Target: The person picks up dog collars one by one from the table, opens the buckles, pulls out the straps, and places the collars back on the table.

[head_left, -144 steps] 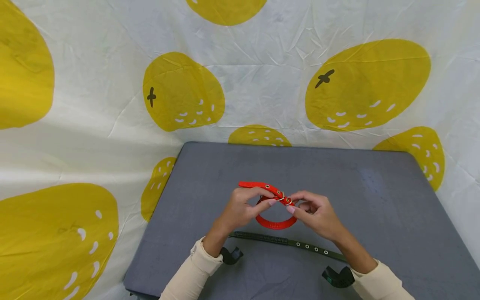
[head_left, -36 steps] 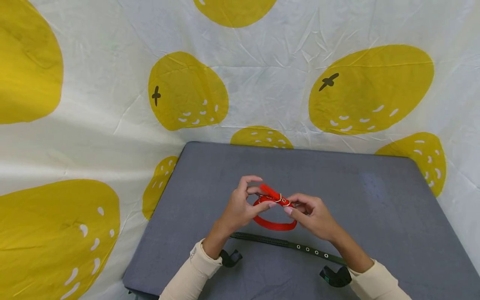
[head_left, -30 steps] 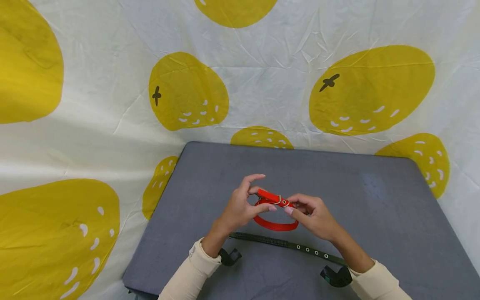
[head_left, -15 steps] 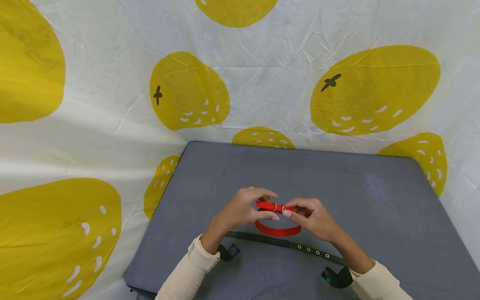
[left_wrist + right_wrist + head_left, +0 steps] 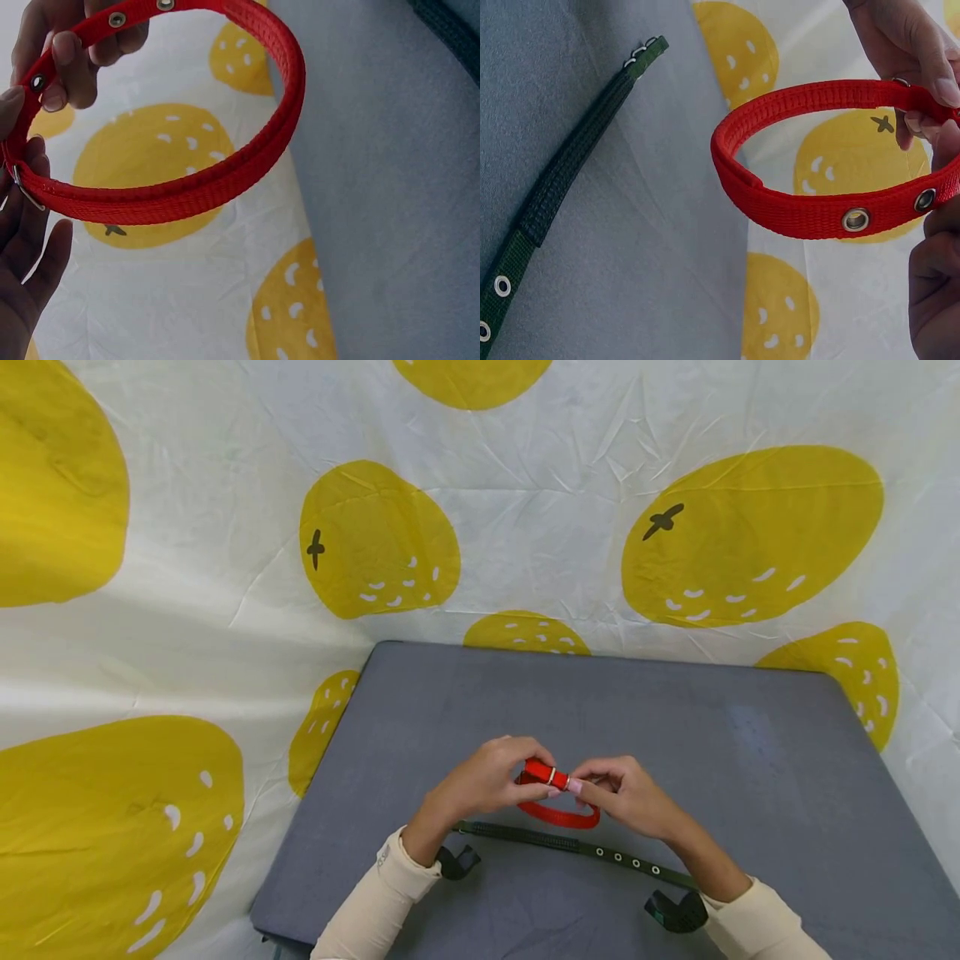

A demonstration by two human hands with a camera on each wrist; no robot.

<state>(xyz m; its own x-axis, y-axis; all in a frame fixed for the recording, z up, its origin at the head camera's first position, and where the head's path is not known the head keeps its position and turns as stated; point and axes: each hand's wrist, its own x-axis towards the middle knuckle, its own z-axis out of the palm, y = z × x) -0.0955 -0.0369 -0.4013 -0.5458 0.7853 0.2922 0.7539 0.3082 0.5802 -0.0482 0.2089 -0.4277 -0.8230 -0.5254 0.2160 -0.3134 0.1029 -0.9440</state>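
Observation:
A red dog collar with metal eyelets is closed into a loop and held up above the table between both hands. My left hand pinches it by the buckle end, index finger above and thumb below. Close by, my right hand pinches the strap with thumb and fingers, just right of the metal buckle. In the left wrist view, a metal ring sits by the left fingers. The right wrist view shows eyelets along the strap beside the right fingers. The strap's tip is mostly covered by the left fingers.
A dark green collar with eyelets lies stretched across the grey table, in front of and below the hands. A white cloth with yellow fruit prints hangs behind and left of the table. Black wrist devices sit under both sleeves.
The red collar's free strap end, earlier pointing out to the left, now lies along the loop in the left fingers. The left index finger has come down onto it. Both hands are slightly lower.

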